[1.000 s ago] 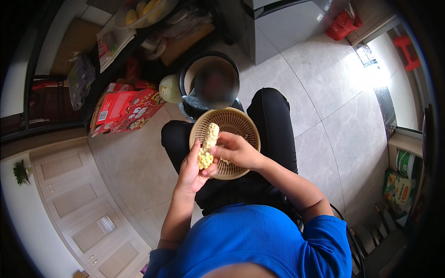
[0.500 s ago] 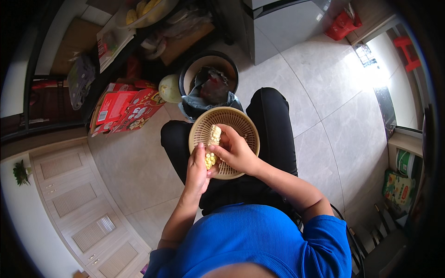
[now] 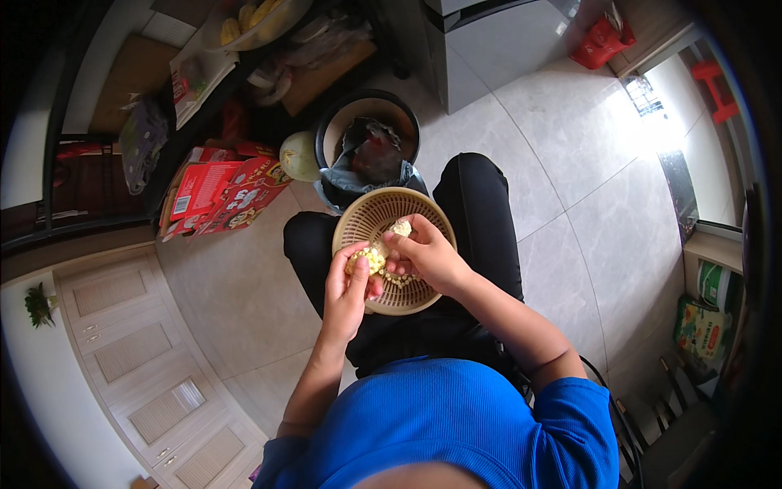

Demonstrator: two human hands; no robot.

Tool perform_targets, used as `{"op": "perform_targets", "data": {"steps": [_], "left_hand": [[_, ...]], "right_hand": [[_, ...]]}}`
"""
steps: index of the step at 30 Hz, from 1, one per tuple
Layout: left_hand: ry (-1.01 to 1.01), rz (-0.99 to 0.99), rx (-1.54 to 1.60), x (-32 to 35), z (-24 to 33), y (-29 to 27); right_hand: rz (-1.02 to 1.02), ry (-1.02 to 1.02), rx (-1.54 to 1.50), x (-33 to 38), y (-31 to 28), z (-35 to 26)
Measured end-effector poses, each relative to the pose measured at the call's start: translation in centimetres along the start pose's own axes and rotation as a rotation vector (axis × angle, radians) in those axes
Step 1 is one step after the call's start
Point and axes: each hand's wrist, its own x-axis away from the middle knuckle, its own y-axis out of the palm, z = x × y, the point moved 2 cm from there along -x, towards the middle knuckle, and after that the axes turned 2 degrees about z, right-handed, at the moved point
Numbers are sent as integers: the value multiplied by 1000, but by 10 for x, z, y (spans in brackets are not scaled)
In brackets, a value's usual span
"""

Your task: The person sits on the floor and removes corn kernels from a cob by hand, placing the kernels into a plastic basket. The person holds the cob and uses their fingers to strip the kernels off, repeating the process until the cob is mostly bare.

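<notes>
A partly stripped corn cob (image 3: 371, 259) is held slantwise over a tan plastic basket (image 3: 368, 213) in my lap. Its lower left end carries yellow kernels; the upper right end looks paler. My left hand (image 3: 348, 287) is closed round the yellow end, thumb on top. The pale end is gripped by my right hand (image 3: 430, 256), its thumb pressed on the cob and other fingers curled beneath. Loose kernels (image 3: 399, 279) lie in the basket below my hands. Fingers hide part of the cob's middle and underside.
Just beyond the basket stands a dark bin (image 3: 411, 122) lined with a bag. A pale round melon (image 3: 300, 156) and red cardboard boxes (image 3: 220, 191) are left of it. More corn sits in a clear bowl (image 3: 281, 18) on the shelf. A grey appliance (image 3: 489, 61) stands far right.
The cob has turned from nearly upright to a slant, its pale end moving right. My left hand has moved slightly up, and my right hand slightly right. More loose kernels show in the basket.
</notes>
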Motion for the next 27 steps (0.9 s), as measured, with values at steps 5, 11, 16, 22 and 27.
{"op": "perform_targets", "data": {"steps": [5,11,16,22,27], "left_hand": [[25,91,-108,-4,2,-8],[-12,-6,-99,-7,10,-6],[-16,77,-101,-11,14,-6],[8,162,-293,-17,20,-10],[146,123,-443,-23,10,-16]], "right_hand": [[-15,-982,810,4,-3,-18],[-168,-643,620,1,-1,-12],[-107,-402,532,0,0,-4],[-223,-144,-130,-6,4,-2],[-252,-262,538,-2,3,3]]}}
